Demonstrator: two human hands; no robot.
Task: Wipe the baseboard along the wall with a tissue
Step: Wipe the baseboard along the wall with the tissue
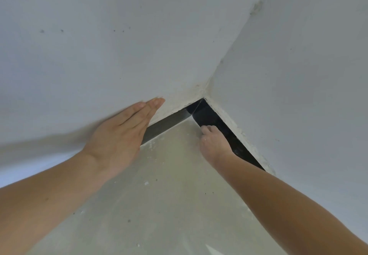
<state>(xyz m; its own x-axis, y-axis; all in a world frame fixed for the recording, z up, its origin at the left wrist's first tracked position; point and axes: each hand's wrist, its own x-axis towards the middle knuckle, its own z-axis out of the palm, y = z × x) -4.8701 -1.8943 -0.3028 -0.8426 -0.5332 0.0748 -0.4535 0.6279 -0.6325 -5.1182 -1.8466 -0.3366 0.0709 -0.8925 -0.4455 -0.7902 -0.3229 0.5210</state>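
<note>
The right hand (pixel 214 145) was curled, knuckles against the glossy black baseboard strip (pixel 207 115) just short of the corner; tissue not discernible in the fist. The left hand (pixel 117 135) lay flat, fingers straight and together, on the white plaster wall (pixel 99 45).

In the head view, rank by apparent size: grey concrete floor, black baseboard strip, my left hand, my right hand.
Grey concrete floor
left hand, inflated by nearness
black baseboard strip
right hand
The last two look close.
</note>
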